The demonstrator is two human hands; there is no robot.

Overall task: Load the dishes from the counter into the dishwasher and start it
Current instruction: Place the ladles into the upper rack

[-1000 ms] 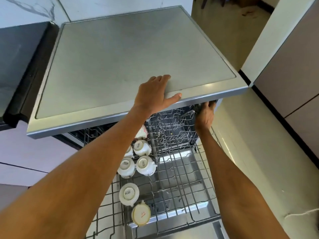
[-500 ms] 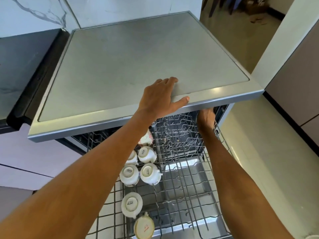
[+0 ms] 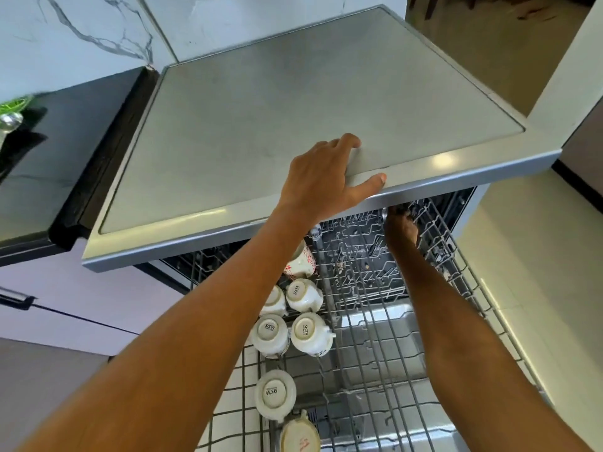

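Left hand point(image 3: 321, 177): fingers flat on dishwasher top point(image 3: 293, 109), thumb at front edge; nothing gripped.
Right hand point(image 3: 400, 225): reaching under top into rack point(image 3: 375, 288); grip cannot be told.
Cups point(image 3: 293, 331): upturned in rack, below left forearm, left of right arm; row running front-to-back.

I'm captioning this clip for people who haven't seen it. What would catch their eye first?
The big grey dishwasher top, with the left hand resting flat on its front edge. Below it, upturned white cups line the left of the pulled-out rack, while the right hand reaches under the top.
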